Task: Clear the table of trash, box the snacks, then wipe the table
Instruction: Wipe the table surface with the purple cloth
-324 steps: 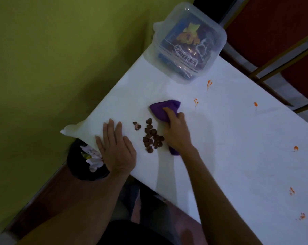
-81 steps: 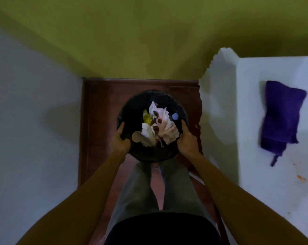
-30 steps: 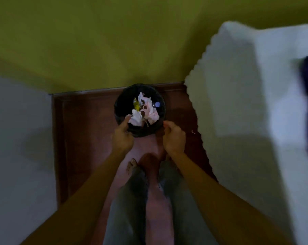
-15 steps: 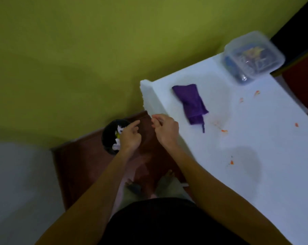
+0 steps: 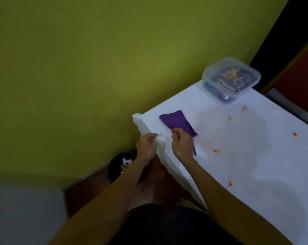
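Right hand (image 5: 182, 145): loosely curled over the near end of the purple cloth (image 5: 177, 123); a firm grip cannot be confirmed.
Left hand (image 5: 147, 145): half-closed, empty, at the table (image 5: 255, 165) corner.
Orange stains (image 5: 216, 151): scattered beside and beyond the cloth.
Snack box (image 5: 231, 79): lidded, far corner.
Advice: bunch the cloth, press flat, sweep stains inward, away from the edge.

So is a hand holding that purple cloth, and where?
The right hand is curled over the near end of the purple cloth, but a closed grip cannot be told. The left hand holds nothing.
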Demonstrator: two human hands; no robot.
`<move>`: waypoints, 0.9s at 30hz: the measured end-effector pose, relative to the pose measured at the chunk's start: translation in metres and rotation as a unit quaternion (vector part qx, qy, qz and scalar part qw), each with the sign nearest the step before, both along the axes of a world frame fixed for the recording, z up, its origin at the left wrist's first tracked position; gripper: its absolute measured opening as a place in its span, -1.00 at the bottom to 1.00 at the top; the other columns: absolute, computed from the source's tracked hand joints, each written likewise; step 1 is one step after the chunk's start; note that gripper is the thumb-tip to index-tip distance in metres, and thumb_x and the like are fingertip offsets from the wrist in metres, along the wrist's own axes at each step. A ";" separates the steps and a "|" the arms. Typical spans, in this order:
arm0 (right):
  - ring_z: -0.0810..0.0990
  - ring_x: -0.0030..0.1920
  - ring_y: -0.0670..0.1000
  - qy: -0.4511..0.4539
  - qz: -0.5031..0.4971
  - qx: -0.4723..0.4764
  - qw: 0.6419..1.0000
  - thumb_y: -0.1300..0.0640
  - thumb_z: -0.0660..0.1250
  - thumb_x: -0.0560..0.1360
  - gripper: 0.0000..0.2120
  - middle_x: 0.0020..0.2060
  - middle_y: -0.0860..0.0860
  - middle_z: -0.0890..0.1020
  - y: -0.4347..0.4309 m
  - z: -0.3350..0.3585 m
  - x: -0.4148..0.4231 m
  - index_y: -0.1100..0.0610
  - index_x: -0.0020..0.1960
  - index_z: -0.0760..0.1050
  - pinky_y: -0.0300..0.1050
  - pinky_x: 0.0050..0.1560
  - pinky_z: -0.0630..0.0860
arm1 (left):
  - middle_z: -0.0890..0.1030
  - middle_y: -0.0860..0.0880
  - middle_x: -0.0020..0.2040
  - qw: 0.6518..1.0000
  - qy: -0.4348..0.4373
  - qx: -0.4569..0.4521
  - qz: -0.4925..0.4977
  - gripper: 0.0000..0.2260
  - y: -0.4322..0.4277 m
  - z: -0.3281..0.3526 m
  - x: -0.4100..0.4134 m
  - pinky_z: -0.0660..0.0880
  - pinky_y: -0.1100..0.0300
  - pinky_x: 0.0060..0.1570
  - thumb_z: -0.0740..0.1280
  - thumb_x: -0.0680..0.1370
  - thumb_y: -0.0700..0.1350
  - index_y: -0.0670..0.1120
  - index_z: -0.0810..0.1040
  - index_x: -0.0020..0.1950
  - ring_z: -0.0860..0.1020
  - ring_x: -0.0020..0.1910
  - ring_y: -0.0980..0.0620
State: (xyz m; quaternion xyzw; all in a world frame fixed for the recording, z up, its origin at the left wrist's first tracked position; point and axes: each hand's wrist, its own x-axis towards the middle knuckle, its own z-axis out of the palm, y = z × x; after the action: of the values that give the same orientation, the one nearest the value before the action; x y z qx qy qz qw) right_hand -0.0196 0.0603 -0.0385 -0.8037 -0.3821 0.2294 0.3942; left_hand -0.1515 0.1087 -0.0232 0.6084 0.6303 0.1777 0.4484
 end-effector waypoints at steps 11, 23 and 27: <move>0.50 0.34 0.12 -0.066 -0.022 -0.035 0.997 0.15 0.22 0.64 -0.63 0.35 0.11 0.51 0.009 -0.018 0.047 0.17 0.43 0.41 0.03 0.35 0.48 | 0.57 -0.17 0.32 1.000 -0.013 0.015 -0.005 -0.58 0.011 -0.005 0.056 0.38 0.12 0.35 0.18 0.58 -0.38 -0.15 0.44 0.42 0.49 0.37 -0.07; -0.04 0.61 0.17 -0.199 0.180 -0.189 0.945 -0.13 0.02 0.68 -0.49 0.62 0.07 0.06 0.082 -0.052 0.041 -0.08 0.60 0.11 0.29 0.55 -0.01 | 0.52 -0.29 0.33 0.947 0.134 0.159 -0.245 -0.59 0.076 -0.054 0.036 0.38 -0.07 0.36 0.18 0.62 -0.12 -0.31 0.41 0.41 0.49 0.33 -0.26; 0.08 0.60 0.14 -0.156 0.051 -0.147 0.975 0.08 0.12 0.63 -0.50 0.59 0.08 0.20 0.041 -0.062 0.033 0.00 0.57 0.23 0.22 0.57 0.06 | 0.45 -0.36 0.39 0.903 0.203 0.228 -0.302 -0.51 0.077 -0.080 0.058 0.26 -0.24 0.41 0.06 0.62 -0.05 -0.37 0.41 0.39 0.41 0.41 -0.32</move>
State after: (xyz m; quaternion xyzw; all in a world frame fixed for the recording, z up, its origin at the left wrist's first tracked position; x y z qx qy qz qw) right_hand 0.0136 0.1010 -0.1007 -0.8583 -0.4416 0.1744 0.1947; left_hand -0.0935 0.1861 -0.1029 0.8781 0.4361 0.0456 0.1917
